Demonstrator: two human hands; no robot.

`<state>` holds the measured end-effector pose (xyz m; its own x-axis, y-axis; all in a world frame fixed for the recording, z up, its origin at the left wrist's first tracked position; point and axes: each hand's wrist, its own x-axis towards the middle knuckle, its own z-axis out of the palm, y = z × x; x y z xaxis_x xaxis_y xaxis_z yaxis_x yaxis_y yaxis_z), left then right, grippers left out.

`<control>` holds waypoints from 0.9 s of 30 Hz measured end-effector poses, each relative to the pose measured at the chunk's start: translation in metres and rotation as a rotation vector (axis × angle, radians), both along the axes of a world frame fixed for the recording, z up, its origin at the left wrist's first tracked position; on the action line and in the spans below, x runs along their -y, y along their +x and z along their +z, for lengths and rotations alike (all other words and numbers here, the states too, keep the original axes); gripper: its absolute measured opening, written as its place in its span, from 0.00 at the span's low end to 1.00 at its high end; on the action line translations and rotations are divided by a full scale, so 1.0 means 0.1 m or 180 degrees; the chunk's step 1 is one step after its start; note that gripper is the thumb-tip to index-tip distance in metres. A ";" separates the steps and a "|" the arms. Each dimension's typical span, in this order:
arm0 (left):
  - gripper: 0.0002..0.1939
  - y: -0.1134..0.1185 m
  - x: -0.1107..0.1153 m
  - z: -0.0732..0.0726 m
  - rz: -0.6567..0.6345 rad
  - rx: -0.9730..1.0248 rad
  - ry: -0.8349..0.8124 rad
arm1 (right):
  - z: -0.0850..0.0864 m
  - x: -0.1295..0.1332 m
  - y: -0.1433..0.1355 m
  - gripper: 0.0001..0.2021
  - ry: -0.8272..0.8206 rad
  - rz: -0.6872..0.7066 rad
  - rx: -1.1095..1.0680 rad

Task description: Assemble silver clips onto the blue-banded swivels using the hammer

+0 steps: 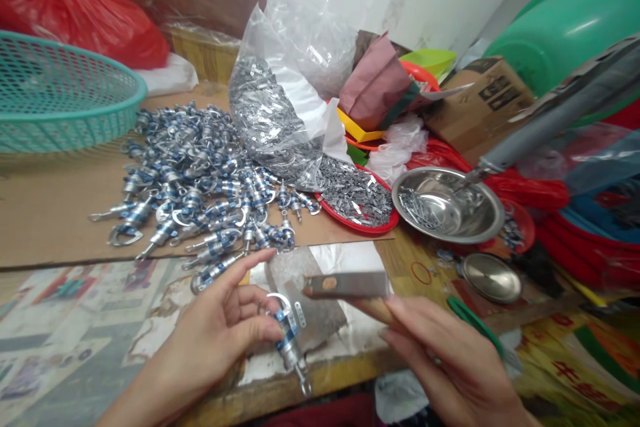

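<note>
My left hand (213, 327) pinches a silver-and-blue metal hook fitting (288, 347) between thumb and fingers. Its curved hook points up and its small end loop hangs toward me. Closed around a wooden handle, my right hand (445, 353) holds a hammer (357, 284), its head raised above a flat metal block (325, 325). On that block, just right of the fitting, lies a small strip with holes (300, 314). Many similar fittings (195, 173) are heaped on cardboard beyond my left hand.
Behind the block stand a clear bag of small metal strips (270, 120), a red plate (395, 221) of more strips, and a steel bowl (480, 230) with thin pins. A grey rod-like tool (550, 123) slants over the bowl. A turquoise basket (60, 133) sits at left.
</note>
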<state>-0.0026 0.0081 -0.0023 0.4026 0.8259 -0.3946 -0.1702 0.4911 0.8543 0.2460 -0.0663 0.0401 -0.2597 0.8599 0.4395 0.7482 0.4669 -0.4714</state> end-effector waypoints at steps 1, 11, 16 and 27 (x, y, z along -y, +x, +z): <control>0.46 0.00 0.00 0.00 -0.0006 -0.0025 -0.0007 | -0.04 -0.06 0.00 0.26 -0.0208 -0.0131 -0.0100; 0.42 0.00 0.00 0.00 -0.0107 -0.0061 -0.0010 | -0.47 -0.58 0.09 0.18 -0.1396 -0.0698 -0.0276; 0.41 0.01 0.00 -0.04 -0.0055 -0.0001 -0.0011 | -0.32 -0.33 -0.42 0.23 -0.0886 -0.0442 -0.0306; 0.43 0.01 0.02 -0.02 0.0002 -0.0044 -0.0130 | -0.59 -0.39 -0.73 0.22 -0.0882 -0.0647 -0.1138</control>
